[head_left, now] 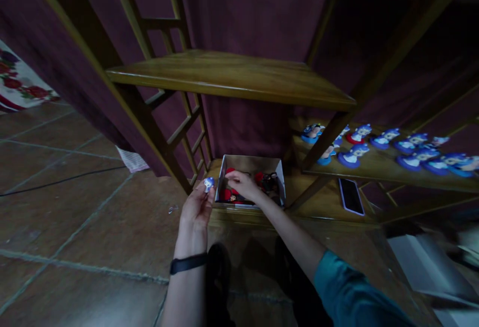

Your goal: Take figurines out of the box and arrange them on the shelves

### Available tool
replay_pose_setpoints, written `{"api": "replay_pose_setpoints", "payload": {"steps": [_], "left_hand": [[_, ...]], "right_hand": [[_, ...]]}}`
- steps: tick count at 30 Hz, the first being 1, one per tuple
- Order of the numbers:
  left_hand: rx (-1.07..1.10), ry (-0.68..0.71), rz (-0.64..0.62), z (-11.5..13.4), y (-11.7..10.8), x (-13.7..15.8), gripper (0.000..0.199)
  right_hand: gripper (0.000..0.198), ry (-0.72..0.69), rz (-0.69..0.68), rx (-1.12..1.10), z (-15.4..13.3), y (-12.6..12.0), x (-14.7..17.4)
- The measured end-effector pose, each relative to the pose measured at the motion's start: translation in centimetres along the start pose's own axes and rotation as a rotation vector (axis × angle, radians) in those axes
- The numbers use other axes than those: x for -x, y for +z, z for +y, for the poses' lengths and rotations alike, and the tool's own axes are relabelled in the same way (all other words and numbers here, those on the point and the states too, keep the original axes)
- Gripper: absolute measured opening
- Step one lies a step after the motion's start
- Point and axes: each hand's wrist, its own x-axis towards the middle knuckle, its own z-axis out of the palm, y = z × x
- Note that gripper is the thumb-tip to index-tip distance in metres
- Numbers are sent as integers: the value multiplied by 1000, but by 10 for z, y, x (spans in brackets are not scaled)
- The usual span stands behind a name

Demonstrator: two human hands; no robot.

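Head view showed a person's two bare hands at the bottom tier of a wooden shelf unit [232,78]. The left hand [195,207], with a dark wristband [188,263] below it, held a small blue-and-white figurine [208,184] upright between thumb and fingers, just beside the left edge of a shallow open box [254,161]. The right hand [242,185] reached over the rim into that box, fingers bent and close together among red and dark pieces [270,182]; whether it gripped any of them could not be told. A teal sleeve [344,287] covered the right upper arm. The box rested on the lowest board [312,198], where a phone [352,196] lay farther right. Above the phone, a raised shelf carried a group of figures [352,156], mostly blue and white on round bases, one base red. Behind the unit hung a dark purplish curtain [262,22].
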Motion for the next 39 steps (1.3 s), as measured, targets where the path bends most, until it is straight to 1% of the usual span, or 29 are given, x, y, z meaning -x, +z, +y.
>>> {"api": "replay_pose_setpoints", "payload": {"steps": [2,4,6,8,10,13,15,17,18,20,22,24,26,28,30,32,33,35,36,37,39], "left_hand": [[63,-38,31,5,-2,-2,14],[107,-89,47,6,-3,-2,14],[136,-131,47,7,-4,-1,14],[150,-154,38,8,-5,1,13],[161,-159,36,10,-6,2,11],[192,-153,46,13,-10,3,13],[215,-147,39,14,-12,3,16],[233,-138,25,14,-13,3,17],[243,-133,19,14,-13,3,17],[264,-124,14,13,-12,4,16],[284,-119,13,13,-10,5,16],[298,-117,12,12,-8,7,17],[305,-114,27,11,-5,7,18],[298,-120,48,9,-4,5,17],[275,-128,56,6,-3,2,15],[232,-132,50,1,-2,-1,13],[200,-135,44,-1,-2,-1,12],[114,-134,22,-8,0,-1,12],[60,-129,4,-12,1,0,11],[0,-117,-20,-17,2,1,10],[-131,-90,-79,-28,6,6,8]], "right_hand": [[20,33,-81,268,15,13,-5],[27,10,-126,492,27,26,-6],[37,-3,-154,634,33,37,-6],[40,19,-167,716,35,41,-8],[36,53,-147,768,34,37,-10],[25,112,-84,832,32,20,-14],[28,140,-57,867,31,9,-14],[33,83,-54,874,30,4,-13],[33,33,-77,865,30,5,-12],[31,-75,-171,835,31,13,-10],[28,-142,-268,820,34,24,-11],[28,-154,-297,823,36,34,-12],[32,-142,-277,821,37,40,-13],[33,-145,-255,799,34,39,-13],[26,-148,-239,748,30,33,-11],[16,-82,-166,662,26,24,-7],[12,-16,-94,596,24,19,-3],[9,139,93,384,24,7,9],[8,193,177,231,25,0,17],[10,230,232,55,25,-6,25],[18,293,264,-287,26,-19,44]]}}
